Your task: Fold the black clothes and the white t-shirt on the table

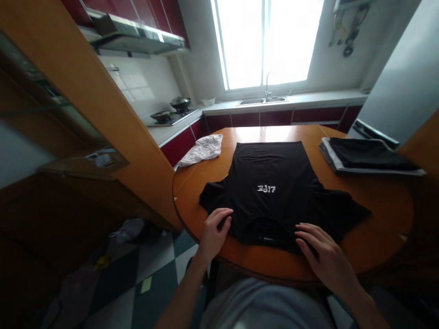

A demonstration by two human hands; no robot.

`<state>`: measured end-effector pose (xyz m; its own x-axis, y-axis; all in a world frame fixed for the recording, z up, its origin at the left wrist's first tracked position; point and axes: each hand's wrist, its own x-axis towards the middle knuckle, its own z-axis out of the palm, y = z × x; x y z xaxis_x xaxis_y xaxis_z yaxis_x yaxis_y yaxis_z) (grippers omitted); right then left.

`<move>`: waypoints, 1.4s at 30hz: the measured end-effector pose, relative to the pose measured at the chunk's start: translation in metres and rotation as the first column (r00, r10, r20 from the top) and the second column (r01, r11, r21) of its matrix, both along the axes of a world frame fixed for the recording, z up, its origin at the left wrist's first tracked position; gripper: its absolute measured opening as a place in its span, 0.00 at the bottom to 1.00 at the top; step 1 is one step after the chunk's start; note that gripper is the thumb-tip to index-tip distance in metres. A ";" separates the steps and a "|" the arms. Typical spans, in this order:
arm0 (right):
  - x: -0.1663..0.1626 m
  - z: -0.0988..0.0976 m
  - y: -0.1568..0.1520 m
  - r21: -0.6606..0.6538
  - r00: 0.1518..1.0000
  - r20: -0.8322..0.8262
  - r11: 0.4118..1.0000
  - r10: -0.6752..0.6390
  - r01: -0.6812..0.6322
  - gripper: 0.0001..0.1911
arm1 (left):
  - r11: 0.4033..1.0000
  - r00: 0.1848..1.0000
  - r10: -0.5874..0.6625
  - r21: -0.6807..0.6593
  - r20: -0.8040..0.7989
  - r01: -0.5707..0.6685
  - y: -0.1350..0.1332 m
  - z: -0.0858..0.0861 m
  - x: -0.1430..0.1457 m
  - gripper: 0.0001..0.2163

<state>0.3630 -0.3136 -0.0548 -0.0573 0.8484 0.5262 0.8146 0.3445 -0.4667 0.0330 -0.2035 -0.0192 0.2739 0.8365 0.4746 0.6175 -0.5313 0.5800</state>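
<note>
A black T-shirt [270, 169] lies spread flat, its neckline toward me and its hem toward the window. White lettering marks its middle, and the sleeves stretch out to both sides. My left hand [215, 230] rests at the shirt's left shoulder, below that sleeve, with thumb and fingers apart. At the right shoulder, beside the collar, my right hand [322, 253] touches the cloth with its fingers stretched out. Neither hand has a visible grip on the fabric.
The shirt lies on an oval wooden table [192, 210]. A crumpled white cloth [203, 150] sits at its far left. Folded dark and white clothes [370, 155] are stacked at the right. Beyond are a sink [252, 102], a stove [174, 118] and a fridge [398, 87].
</note>
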 end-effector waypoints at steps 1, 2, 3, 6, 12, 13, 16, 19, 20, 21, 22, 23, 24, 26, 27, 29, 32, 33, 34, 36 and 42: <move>0.001 -0.001 0.000 -0.001 1.000 0.000 1.000 0.002 -0.002 0.11 | 0.996 0.996 0.084 0.019 0.041 -0.085 0.008 0.001 -0.008 0.12; 0.001 -0.001 0.000 -0.002 1.000 -0.001 1.000 0.003 -0.003 0.11 | 0.984 0.983 0.172 0.036 0.071 -0.175 0.017 0.001 -0.018 0.13; 0.001 -0.002 0.000 -0.003 1.000 -0.001 1.000 0.003 -0.003 0.11 | 0.963 0.962 0.260 0.049 0.082 -0.265 0.028 0.000 -0.029 0.14; 0.002 -0.003 0.001 0.003 1.000 0.005 1.000 -0.002 0.002 0.11 | 0.895 0.895 0.446 0.008 -0.005 -0.446 0.063 -0.004 -0.062 0.18; 0.003 -0.005 0.003 0.014 1.000 0.000 1.000 -0.002 0.002 0.11 | 0.800 0.789 0.527 -0.127 -0.316 -0.586 0.105 -0.008 -0.082 0.19; 0.003 -0.005 0.004 0.016 1.000 -0.003 1.000 -0.004 0.004 0.12 | 0.797 0.787 0.523 -0.141 -0.326 -0.588 0.107 -0.007 -0.080 0.19; 0.002 -0.005 0.004 0.021 1.000 -0.004 1.000 -0.007 0.007 0.12 | 0.807 0.795 0.504 -0.142 -0.338 -0.573 0.113 -0.006 -0.074 0.17; 0.003 -0.007 0.005 0.011 1.000 -0.005 1.000 -0.008 0.008 0.12 | 0.841 0.840 0.457 -0.164 -0.292 -0.515 0.120 -0.006 -0.070 0.12; 0.003 -0.008 0.004 0.002 1.000 -0.008 1.000 -0.007 0.007 0.12 | 0.850 0.863 0.436 -0.199 -0.253 -0.488 0.122 -0.004 -0.069 0.09; 0.003 -0.009 0.004 -0.008 1.000 -0.013 1.000 -0.004 0.004 0.12 | 0.857 0.886 0.418 -0.237 -0.202 -0.458 0.125 -0.002 -0.067 0.06; 0.003 -0.009 0.003 -0.017 1.000 -0.021 1.000 -0.002 0.002 0.12 | 0.862 0.903 0.404 -0.270 -0.144 -0.429 0.127 0.002 -0.065 0.04; 0.004 -0.008 0.002 -0.024 0.999 -0.032 1.000 -0.001 0.000 0.12 | 0.867 0.915 0.394 -0.294 -0.087 -0.402 0.129 0.007 -0.062 0.03; 0.004 -0.005 0.001 -0.028 0.999 -0.046 1.000 -0.002 0.000 0.12 | 0.874 0.921 0.387 -0.304 -0.037 -0.379 0.131 0.013 -0.058 0.03; 0.002 0.005 0.003 -0.035 0.996 -0.093 0.999 -0.015 0.011 0.12 | 0.894 0.928 0.369 -0.293 0.051 -0.339 0.133 0.028 -0.047 0.04; 0.000 0.013 0.007 -0.047 0.991 -0.133 0.999 -0.022 0.015 0.12 | 0.908 0.935 0.343 -0.284 0.088 -0.307 0.134 0.036 -0.040 0.05; -0.009 0.033 0.022 -0.102 0.968 -0.251 0.995 -0.017 -0.009 0.13 | 0.940 0.955 0.256 -0.269 0.147 -0.210 0.134 0.050 -0.023 0.09; -0.034 0.062 0.064 -0.238 0.863 -0.504 0.954 0.039 -0.182 0.15 | 0.970 0.980 0.104 -0.236 0.172 -0.061 0.132 0.061 0.006 0.13; -0.044 0.070 0.082 -0.292 0.803 -0.595 0.921 0.037 -0.258 0.16 | 0.975 0.985 0.064 -0.219 0.162 -0.028 0.130 0.061 0.016 0.14; -0.054 0.076 0.100 -0.351 0.735 -0.678 0.876 0.006 -0.331 0.17 | 0.979 0.989 0.029 -0.202 0.146 0.001 0.127 0.060 0.026 0.15; -0.072 0.082 0.131 -0.466 0.605 -0.784 0.775 -0.138 -0.426 0.22 | 0.981 0.993 -0.052 -0.181 0.105 0.070 0.116 0.051 0.043 0.18; -0.093 0.074 0.170 -0.500 0.419 -0.858 0.672 -0.297 -0.546 0.18 | 0.886 0.943 -0.283 -0.328 0.178 0.327 0.074 0.021 0.068 0.19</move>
